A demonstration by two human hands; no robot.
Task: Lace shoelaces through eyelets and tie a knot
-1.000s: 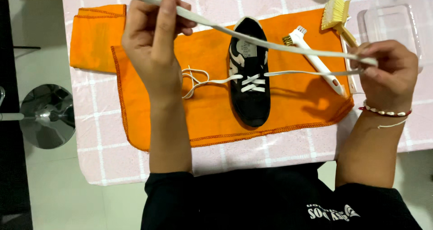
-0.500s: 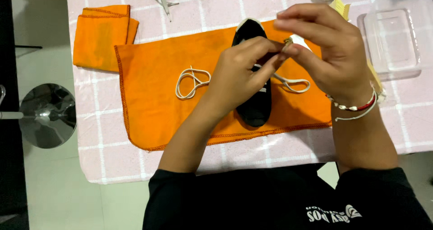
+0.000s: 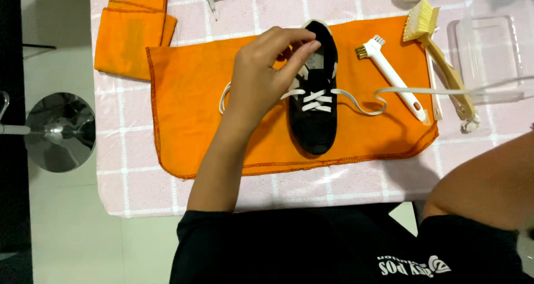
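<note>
left hand (image 3: 261, 75) grip pinching shoe (image 3: 313, 89) collar | right hand now out of frame, grip unknowable | lace (image 3: 361, 103) pulled rightward

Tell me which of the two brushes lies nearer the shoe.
The small white brush, lying on the orange cloth beside the shoe; the yellow-bristled wooden brush lies farther right.

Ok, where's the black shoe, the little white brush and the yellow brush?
black shoe (image 3: 313, 129): head view, on its toe.
little white brush (image 3: 396, 81): head view, on its handle.
yellow brush (image 3: 421, 21): head view, on its bristles.
</note>
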